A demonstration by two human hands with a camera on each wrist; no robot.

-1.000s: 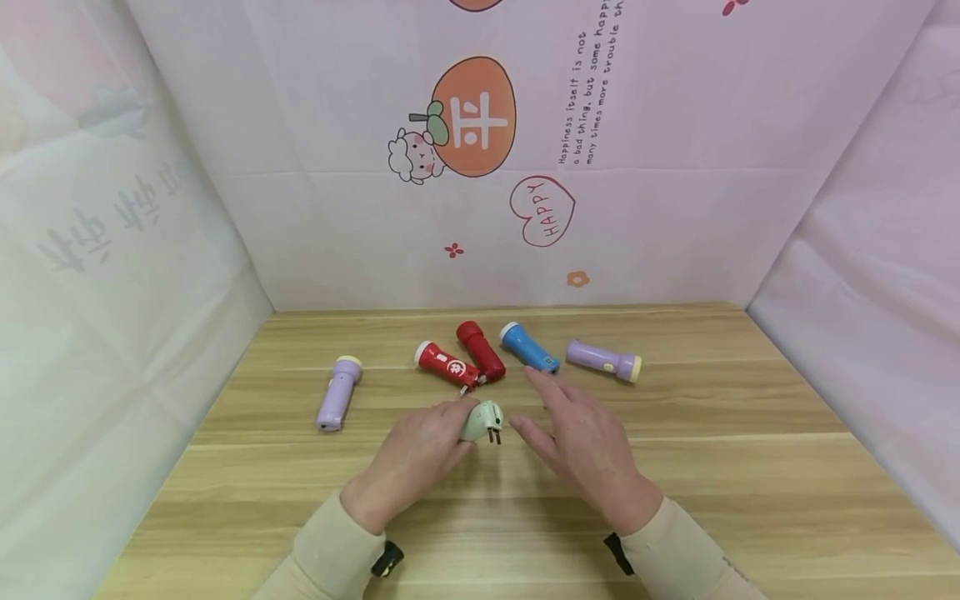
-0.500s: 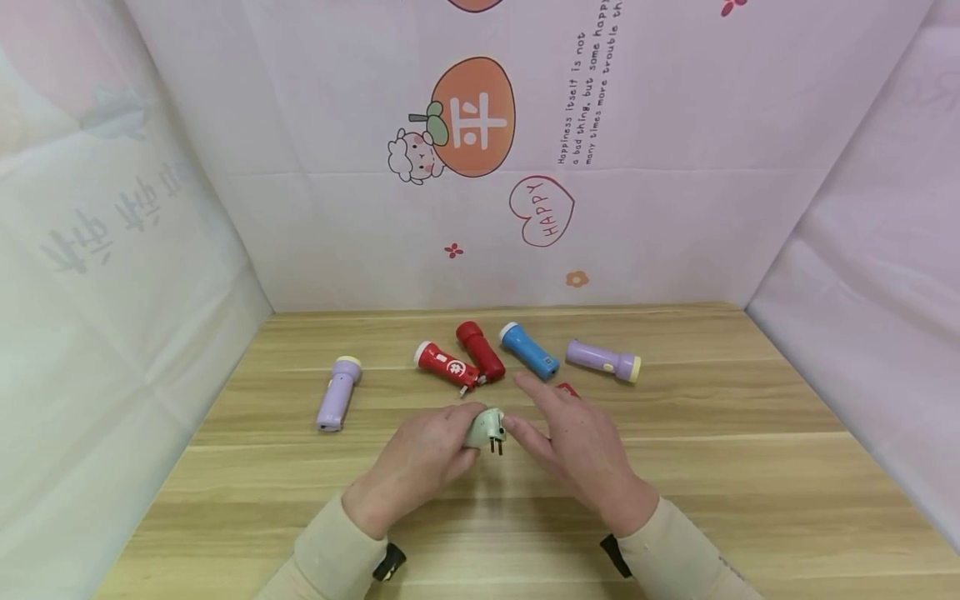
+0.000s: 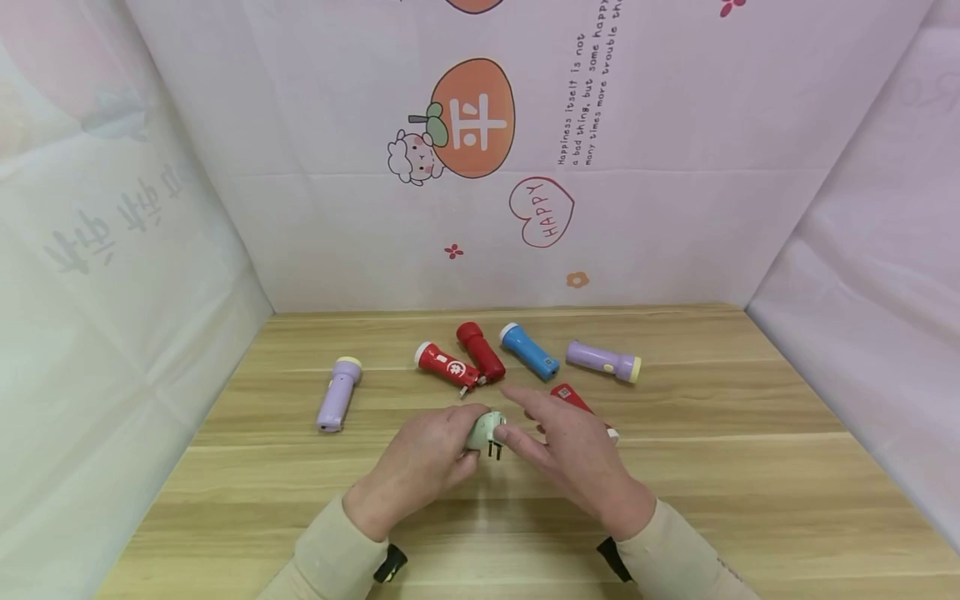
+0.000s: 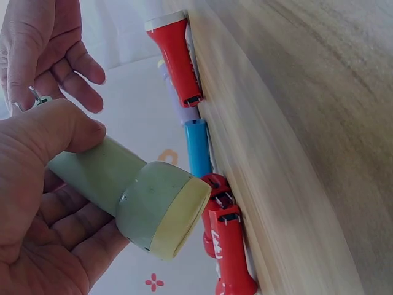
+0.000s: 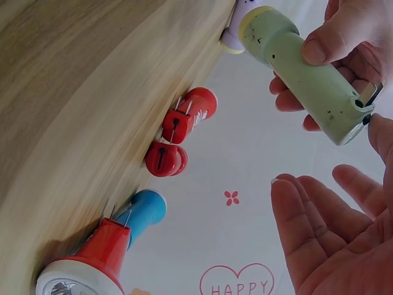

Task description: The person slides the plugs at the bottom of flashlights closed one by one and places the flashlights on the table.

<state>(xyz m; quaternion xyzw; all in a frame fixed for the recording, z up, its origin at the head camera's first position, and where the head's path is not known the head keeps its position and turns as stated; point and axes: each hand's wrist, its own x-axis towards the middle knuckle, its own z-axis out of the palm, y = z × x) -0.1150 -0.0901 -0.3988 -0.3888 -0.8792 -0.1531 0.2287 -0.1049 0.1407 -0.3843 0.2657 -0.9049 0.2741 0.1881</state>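
Observation:
My left hand (image 3: 420, 454) grips a pale green flashlight (image 4: 110, 175) round its handle, off the table. The flashlight's cream-rimmed head shows in the left wrist view, and two metal plug prongs (image 3: 495, 451) stick out near its tail end. With its thumb, my right hand (image 3: 577, 450) touches the tail end, by a small black part (image 5: 367, 119) beside the prongs. The right hand's other fingers (image 5: 310, 215) are spread and hold nothing. Just beyond that hand lies a red flashlight with a white rim (image 3: 572, 396), partly hidden by it.
On the wooden table (image 3: 247, 483) lie a purple flashlight (image 3: 340, 396) at left, a red one with a white emblem (image 3: 446, 364), a plain red one (image 3: 482, 352), a blue one (image 3: 529, 352) and another purple one (image 3: 602, 359). Printed white cloth (image 3: 337, 233) walls the back and sides.
My right hand has shifted slightly left and nearer, bringing its thumb onto the green flashlight's tail. The red flashlight behind that hand has come into view. The green flashlight has dipped a little.

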